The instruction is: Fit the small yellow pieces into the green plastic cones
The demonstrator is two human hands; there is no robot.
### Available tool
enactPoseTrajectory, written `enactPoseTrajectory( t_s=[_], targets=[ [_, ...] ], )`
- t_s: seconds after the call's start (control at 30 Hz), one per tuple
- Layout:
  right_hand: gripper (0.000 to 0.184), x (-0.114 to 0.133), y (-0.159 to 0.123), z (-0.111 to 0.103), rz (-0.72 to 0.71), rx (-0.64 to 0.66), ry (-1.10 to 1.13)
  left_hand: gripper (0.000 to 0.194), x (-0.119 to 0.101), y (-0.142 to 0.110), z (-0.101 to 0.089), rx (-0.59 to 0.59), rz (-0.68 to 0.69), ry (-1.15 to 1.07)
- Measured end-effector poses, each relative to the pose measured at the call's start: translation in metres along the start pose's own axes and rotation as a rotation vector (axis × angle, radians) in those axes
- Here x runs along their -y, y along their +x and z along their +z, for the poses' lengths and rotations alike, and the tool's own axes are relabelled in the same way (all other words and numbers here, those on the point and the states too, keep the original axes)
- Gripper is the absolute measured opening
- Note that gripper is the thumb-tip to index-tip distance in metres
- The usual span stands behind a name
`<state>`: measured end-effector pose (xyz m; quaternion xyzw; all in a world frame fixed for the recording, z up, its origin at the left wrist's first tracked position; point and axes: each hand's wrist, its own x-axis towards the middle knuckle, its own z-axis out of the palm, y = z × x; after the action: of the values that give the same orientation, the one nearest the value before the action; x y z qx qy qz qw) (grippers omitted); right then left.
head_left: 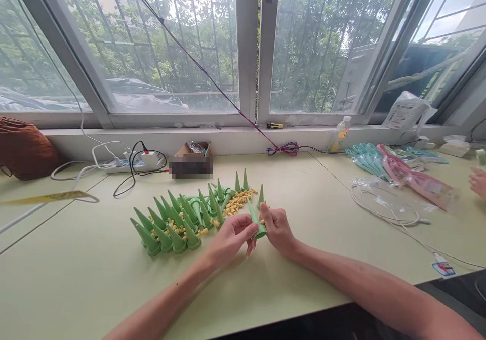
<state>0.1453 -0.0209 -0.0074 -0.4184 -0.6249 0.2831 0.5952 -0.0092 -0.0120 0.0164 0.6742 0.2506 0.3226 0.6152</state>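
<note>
My left hand is closed around a green plastic cone, which tilts with its wide base toward me. Close against that base, my right hand is closed, and a small yellow piece shows at its fingertips. Left of my hands stand many green cones in rows, some with yellow pieces at their sides. Behind my left hand lies a pile of small yellow pieces. One upright cone stands just beyond my right hand.
At the back are a power strip, a small cardboard box, a bundled cable and a bottle. To the right lie bagged teal items, pink items and a white cable. Another person's hand appears at the right edge.
</note>
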Motion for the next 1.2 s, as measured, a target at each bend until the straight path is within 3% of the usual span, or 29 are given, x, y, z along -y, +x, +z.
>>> enactPoseTrajectory(
  t_s=[0.27, 0.43, 0.73, 1.03, 1.2],
  targets=[
    [0.068, 0.0, 0.0, -0.001, 0.087, 0.116, 0.043, 0.026, 0.0, -0.003, 0.005, -0.083, 0.124, 0.24],
    [0.066, 0.0, 0.001, 0.0, 0.05, 0.083, 0.03, 0.018, 0.004, -0.003, 0.002, -0.142, 0.276, 0.504],
    [0.064, -0.005, 0.001, 0.004, 0.126, 0.082, 0.056, 0.017, 0.005, -0.005, -0.006, -0.093, 0.439, 0.906],
    [0.066, -0.001, 0.003, 0.002, 0.127, 0.093, 0.04, 0.017, 0.01, -0.005, 0.004, -0.193, 0.382, 0.644],
    [0.066, 0.002, 0.003, 0.001, 0.149, 0.142, 0.096, 0.019, 0.003, -0.002, 0.008, -0.178, 0.184, 0.353]
  ],
)
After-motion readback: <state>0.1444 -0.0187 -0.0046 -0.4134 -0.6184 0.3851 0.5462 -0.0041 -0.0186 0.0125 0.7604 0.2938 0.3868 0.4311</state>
